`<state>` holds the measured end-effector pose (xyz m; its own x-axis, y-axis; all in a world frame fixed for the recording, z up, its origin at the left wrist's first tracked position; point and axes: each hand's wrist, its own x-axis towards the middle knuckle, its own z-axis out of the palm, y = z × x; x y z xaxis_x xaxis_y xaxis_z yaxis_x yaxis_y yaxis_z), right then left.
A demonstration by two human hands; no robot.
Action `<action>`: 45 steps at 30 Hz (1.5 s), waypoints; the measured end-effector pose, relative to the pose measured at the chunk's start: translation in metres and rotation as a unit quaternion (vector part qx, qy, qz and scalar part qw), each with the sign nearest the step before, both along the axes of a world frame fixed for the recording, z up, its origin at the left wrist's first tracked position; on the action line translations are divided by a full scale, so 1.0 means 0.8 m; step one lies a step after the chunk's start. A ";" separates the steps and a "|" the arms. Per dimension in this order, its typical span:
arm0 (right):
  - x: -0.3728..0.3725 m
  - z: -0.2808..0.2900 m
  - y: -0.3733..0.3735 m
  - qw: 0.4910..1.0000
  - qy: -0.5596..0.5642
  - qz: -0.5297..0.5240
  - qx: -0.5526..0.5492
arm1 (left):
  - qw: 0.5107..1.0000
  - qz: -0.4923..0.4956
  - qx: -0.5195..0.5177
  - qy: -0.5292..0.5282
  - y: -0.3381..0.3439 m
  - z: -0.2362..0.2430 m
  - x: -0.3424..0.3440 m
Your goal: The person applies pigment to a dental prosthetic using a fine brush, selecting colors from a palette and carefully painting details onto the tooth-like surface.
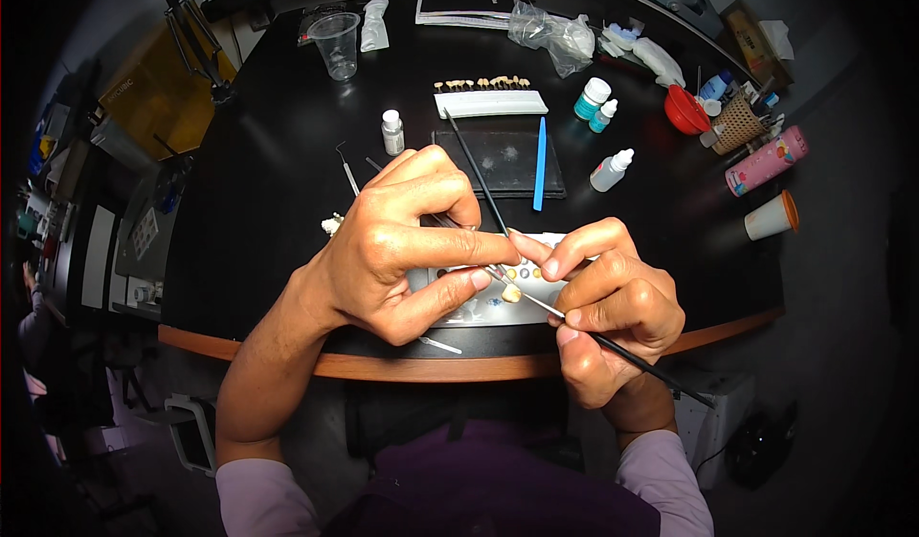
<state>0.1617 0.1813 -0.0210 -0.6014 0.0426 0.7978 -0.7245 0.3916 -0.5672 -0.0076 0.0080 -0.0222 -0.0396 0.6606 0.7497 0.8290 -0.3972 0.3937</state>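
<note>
The left hand (pixel 392 240) has its grip pinching a slim metal tool (pixel 495 272), perhaps tweezers, though the fingers hide most of it. A small cream tooth (pixel 511 293) sits at the tool's end, just beside that grip on its right. The right hand (pixel 622 298) pinches a black-handled brush (pixel 637 360), its tip at the tooth, left of the right grip. Below both grips, a pale tray (pixel 526 318) rests on the black counter (pixel 268 212); beyond them lie a dark pad (pixel 503 159) and a blue stick (pixel 540 164).
</note>
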 end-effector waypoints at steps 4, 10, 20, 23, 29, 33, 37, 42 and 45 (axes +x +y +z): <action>0.000 0.001 -0.001 1.000 0.001 0.014 -0.005 | 1.000 0.006 0.005 0.010 0.000 -0.003 -0.002; 0.000 0.001 0.001 1.000 0.004 0.020 0.002 | 1.000 0.005 0.008 0.009 0.000 -0.001 -0.001; 0.003 0.000 0.000 0.999 -0.001 0.028 -0.021 | 1.000 0.004 0.011 0.010 -0.001 0.001 0.001; 0.003 0.001 0.000 0.999 -0.004 0.028 -0.021 | 1.000 0.006 0.011 0.012 -0.001 0.002 0.001; 0.001 -0.001 0.000 1.000 0.003 0.010 -0.010 | 1.000 0.002 0.009 0.006 -0.001 0.000 0.000; 0.001 0.001 0.000 1.000 0.008 0.008 -0.001 | 1.000 0.000 0.001 0.003 -0.001 -0.001 -0.001; 0.000 0.000 -0.003 1.000 0.002 -0.009 0.016 | 1.000 0.003 0.001 0.005 -0.001 -0.002 0.000; 0.001 0.001 -0.003 1.000 -0.001 -0.008 0.016 | 1.000 -0.001 0.000 0.000 -0.001 -0.002 0.000; 0.001 0.002 -0.002 1.000 0.001 -0.007 0.019 | 1.000 -0.001 -0.005 0.002 -0.002 -0.002 -0.001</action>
